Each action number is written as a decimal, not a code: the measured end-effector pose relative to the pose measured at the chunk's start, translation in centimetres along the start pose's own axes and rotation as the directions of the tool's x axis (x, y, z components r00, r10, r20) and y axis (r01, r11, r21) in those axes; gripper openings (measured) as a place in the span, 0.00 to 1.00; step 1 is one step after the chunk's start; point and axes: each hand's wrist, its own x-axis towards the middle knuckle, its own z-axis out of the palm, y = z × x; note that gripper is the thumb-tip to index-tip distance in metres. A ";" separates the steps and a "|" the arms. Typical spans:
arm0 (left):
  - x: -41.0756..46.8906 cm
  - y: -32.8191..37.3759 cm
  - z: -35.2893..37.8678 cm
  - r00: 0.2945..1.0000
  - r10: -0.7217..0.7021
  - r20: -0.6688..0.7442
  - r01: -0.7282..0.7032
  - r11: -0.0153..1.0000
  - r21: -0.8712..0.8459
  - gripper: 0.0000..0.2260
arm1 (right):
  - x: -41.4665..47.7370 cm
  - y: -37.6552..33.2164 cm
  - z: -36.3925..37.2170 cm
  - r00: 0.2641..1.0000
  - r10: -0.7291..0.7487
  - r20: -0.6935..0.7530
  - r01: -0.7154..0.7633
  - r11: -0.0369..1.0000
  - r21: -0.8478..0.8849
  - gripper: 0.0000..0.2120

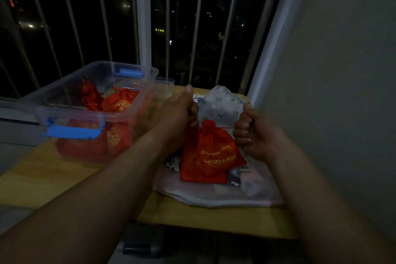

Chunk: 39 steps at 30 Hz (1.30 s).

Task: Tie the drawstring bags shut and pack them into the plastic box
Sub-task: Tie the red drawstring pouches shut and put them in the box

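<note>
Head view, dim light. The left hand [182,111] is curled into a fist, thumb up, right beside the gathered neck of a red fabric drawstring bag with gold print [212,154]. It seems to be gripping the thin red cord [227,127] there.

The right hand [255,133] is fisted too, and the cord runs taut from the neck into its curled fingers.

The bag stands between the hands, its bottom on a heap of white translucent plastic bags [214,197] on the yellow wooden surface [42,178]. The gold print is ornate, with nothing I can read.

Over on the left, the clear plastic box with blue latches [64,85] is open. Inside are a closed red bag with gold print [120,100] and a red tasselled bundle [91,96].

Beyond the barred window [142,17] is a yellow lit sign [159,30], too small to read.
</note>
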 end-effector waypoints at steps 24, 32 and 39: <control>-0.8 0.2 1.1 0.992 0.025 0.124 -0.081 0.879 0.470 0.23 | -2.4 1.7 1.9 0.941 -0.227 0.253 0.336 0.511 -0.791 0.06; -0.9 -0.1 1.1 0.992 0.050 0.113 -0.098 0.876 0.472 0.22 | -1.8 2.3 2.2 0.880 -0.393 0.266 0.453 0.528 -0.718 0.03; -0.5 -0.5 1.1 0.993 0.040 0.107 -0.088 0.868 0.488 0.22 | -1.3 2.6 2.4 0.942 -0.291 0.166 0.331 0.735 -0.592 0.05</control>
